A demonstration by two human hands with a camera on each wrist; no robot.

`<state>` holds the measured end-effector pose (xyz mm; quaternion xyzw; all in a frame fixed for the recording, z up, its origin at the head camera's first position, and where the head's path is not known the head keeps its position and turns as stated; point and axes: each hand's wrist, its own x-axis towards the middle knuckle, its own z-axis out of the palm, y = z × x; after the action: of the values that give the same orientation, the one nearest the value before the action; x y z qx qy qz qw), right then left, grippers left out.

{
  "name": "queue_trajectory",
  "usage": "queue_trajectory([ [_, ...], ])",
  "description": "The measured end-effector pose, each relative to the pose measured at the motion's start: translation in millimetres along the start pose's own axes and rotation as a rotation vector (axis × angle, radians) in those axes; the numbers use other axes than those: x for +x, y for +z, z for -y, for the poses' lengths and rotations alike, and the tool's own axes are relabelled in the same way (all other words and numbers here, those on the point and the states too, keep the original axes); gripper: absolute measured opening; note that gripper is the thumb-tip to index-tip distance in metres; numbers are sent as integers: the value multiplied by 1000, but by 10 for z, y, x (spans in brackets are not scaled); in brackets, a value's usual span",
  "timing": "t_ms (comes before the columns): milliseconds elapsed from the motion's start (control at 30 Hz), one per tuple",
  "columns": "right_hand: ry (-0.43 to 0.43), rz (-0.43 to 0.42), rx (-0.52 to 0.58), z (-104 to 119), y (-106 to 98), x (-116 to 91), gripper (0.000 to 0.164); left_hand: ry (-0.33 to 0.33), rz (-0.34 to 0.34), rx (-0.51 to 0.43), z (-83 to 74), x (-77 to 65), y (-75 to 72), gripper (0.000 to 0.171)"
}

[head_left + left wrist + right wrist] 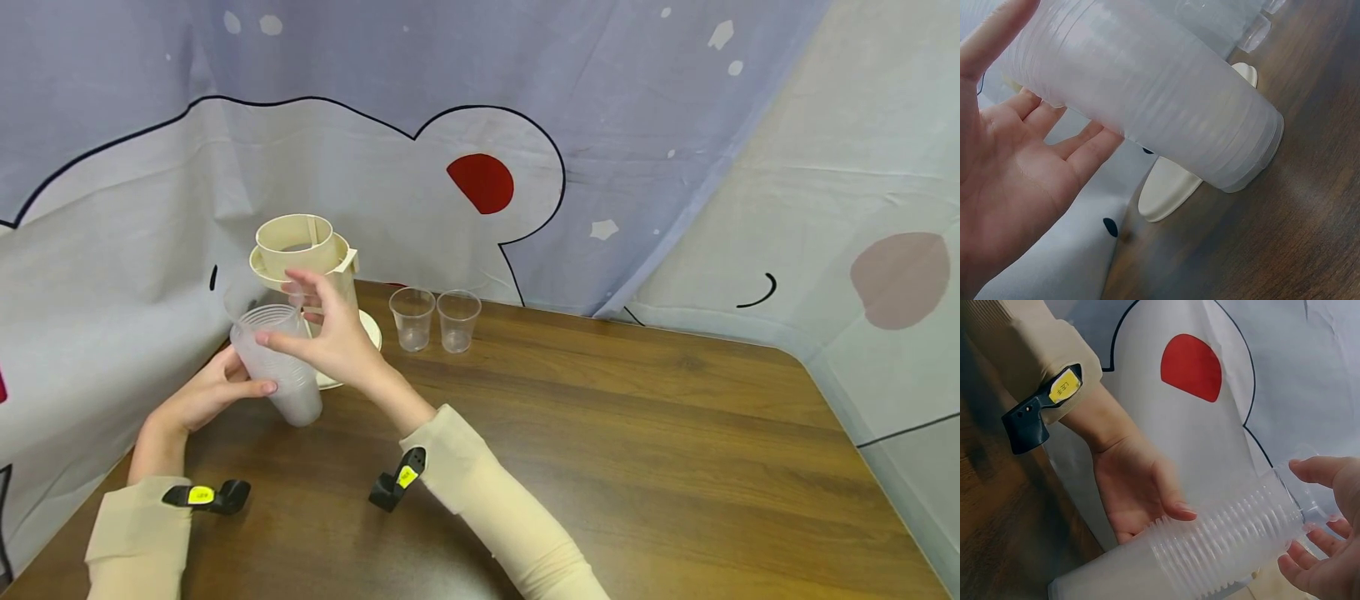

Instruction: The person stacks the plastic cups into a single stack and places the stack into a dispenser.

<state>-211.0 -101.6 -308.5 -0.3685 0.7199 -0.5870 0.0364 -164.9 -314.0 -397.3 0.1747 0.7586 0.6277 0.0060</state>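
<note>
A tall stack of nested clear plastic cups [283, 371] leans in front of a cream cup holder, its rims up and to the left, its base close over the table. My left hand [210, 392] holds the stack from the left, thumb across the near side. At the rim end, my right hand [333, 337] reaches over with thumb and fingers spread around the end cup [1296, 487], gripping it near its rim. In the left wrist view, the left palm [1019, 175] faces the stack's side, with its fingers passing behind the cups.
The cream cup holder [347, 285] has a ring-shaped top and a round base [370, 329]. Two single clear cups, a left one [413, 323] and a right one [457, 323], stand upright side by side at the back. A printed cloth [360, 167] hangs behind the wooden table [637, 450].
</note>
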Motion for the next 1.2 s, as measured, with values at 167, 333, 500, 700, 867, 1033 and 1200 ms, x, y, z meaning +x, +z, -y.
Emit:
queue_trajectory([
  [167,8,1,0,-26,26,4,73,-1,-2,18,5,0,0,69],
  [333,6,6,-25,-36,50,5,74,-5,4,12,8,0,-3,69],
  [500,13,11,-51,-40,58,1,74,-8,5,13,9,2,-1,70],
  [700,5,21,-83,-71,51,-2,75,13,8,-19,11,1,-3,69],
  [867,0,34,-115,-100,39,-5,73,26,12,-54,9,2,1,66],
  [1033,2,54,-114,-114,45,-9,72,29,14,-61,3,-2,4,66],
  [1200,24,65,-113,-140,61,-24,73,27,18,-56,14,-4,-3,66],
])
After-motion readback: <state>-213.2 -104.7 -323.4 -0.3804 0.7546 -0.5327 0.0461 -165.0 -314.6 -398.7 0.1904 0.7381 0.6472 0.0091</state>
